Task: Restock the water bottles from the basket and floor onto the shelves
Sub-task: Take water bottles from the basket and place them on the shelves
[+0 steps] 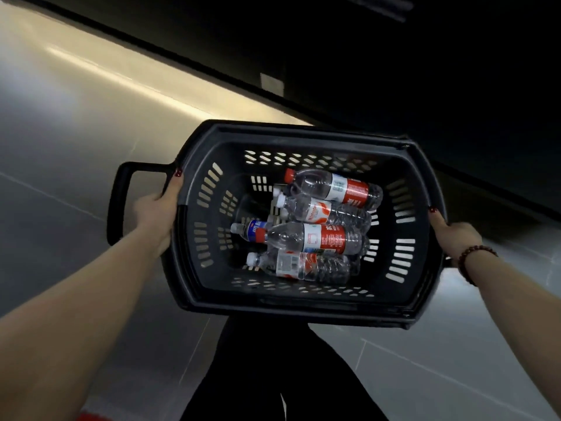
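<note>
Progress: nothing shelved yet, by my read. All the restocking is still ahead.
Left side: my left hand [154, 217] is clamped on the basket [303, 132] rim, fingers [174, 183] curled over the edge.
Between the fingers: water bottles [318, 238] heaped lying down inside, five I can count, closer to the right fingers.
Right side: right hand [455, 238] grips the opposite rim, fingertips [437, 217] hooked over it.

My left grip [155, 214] and right grip [454, 238] on opposite rims of the basket [303, 133], water bottles [315, 238] flat inside
</note>
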`<state>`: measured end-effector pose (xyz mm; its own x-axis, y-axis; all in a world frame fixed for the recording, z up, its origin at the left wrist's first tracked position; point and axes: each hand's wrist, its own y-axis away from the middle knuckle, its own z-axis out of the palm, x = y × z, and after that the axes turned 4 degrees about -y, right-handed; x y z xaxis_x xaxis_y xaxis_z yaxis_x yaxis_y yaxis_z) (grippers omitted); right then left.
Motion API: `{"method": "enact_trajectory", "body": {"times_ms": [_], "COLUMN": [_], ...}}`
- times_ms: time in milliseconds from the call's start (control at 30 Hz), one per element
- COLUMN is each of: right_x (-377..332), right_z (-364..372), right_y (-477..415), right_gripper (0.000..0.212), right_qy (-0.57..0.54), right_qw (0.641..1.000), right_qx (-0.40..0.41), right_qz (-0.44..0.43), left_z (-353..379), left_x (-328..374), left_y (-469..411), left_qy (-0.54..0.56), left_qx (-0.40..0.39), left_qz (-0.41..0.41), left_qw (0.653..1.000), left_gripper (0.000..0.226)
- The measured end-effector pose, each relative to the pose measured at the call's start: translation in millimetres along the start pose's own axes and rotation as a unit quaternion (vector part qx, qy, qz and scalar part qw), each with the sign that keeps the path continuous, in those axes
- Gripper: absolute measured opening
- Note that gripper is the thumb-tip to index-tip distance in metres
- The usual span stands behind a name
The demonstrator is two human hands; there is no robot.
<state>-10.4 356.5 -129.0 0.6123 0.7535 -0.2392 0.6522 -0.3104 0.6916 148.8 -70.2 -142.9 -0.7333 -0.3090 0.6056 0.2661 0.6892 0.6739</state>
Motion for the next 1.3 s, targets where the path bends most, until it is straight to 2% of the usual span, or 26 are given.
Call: {"method": "enact_trajectory", "body": {"times_ms": [100,167,200,300,333,400,500,667,733,933,1100,1233,1300], "right_x": [-48.9,-86.4,-106.0,-164.2,-181.4,-215.1,-264.7,-350.2,-387.4,-490.4,-570.2,-617.2,-639.3], "right_z": [-6.4,-4.5,-1.1,18.4,28.1,49.7,86.7,156.6,189.0,300.9,401.7,466.1,495.4], "right_y": [31.6,55.6,67.2,109.3,124.1,151.8,190.5,246.0,270.7,321.9,371.3,421.5,452.4], "right_gripper": [0.073,0.069,0.066,0.058,0.057,0.058,0.06,0.066,0.064,0.066,0.062,0.063,0.061], "right_qy": [0.029,0.05,0.06,0.075,0.084,0.1,0.126,0.181,0.209,0.273,0.311,0.329,0.334], "right_qw": [0.998,0.994,0.99,0.981,0.977,0.969,0.955,0.922,0.902,0.849,0.808,0.784,0.771], "right_qx": [-0.01,-0.012,-0.007,-0.003,-0.004,-0.008,-0.022,-0.032,-0.039,-0.059,-0.108,-0.148,-0.164], "right_qz": [-0.059,-0.101,-0.126,-0.179,-0.196,-0.226,-0.267,-0.341,-0.376,-0.448,-0.489,-0.505,-0.516], "left_z": [-50.1,-86.7,-107.0,-170.3,-192.5,-233.9,-293.4,-381.2,-407.7,-481.0,-529.0,-572.5,-592.9], "left_x": [4.1,5.7,6.9,4.7,4.0,3.6,-5.4,-32.4,-44.1,-70.4,-93.7,-141.5,-155.4], "left_y": [11.0,15.1,17.0,15.5,14.4,11.4,4.1,-10.3,-10.2,-33.5,-62.4,-89.0,-95.9], "left_qy": [0.049,0.083,0.103,0.165,0.176,0.197,0.224,0.259,0.268,0.371,0.424,0.464,0.478], "left_qx": [0.046,0.069,0.078,0.111,0.122,0.136,0.164,0.217,0.244,0.323,0.391,0.384,0.408], "left_qz": [-0.022,-0.036,-0.047,-0.078,-0.078,-0.079,-0.088,-0.106,-0.126,-0.168,-0.206,-0.24,-0.257], "left_qw": [0.998,0.993,0.99,0.977,0.974,0.968,0.957,0.935,0.924,0.854,0.791,0.761,0.734], "left_gripper": [0.071,0.069,0.075,0.123,0.129,0.124,0.106,0.103,0.095,0.101,0.111,0.115,0.114]}}
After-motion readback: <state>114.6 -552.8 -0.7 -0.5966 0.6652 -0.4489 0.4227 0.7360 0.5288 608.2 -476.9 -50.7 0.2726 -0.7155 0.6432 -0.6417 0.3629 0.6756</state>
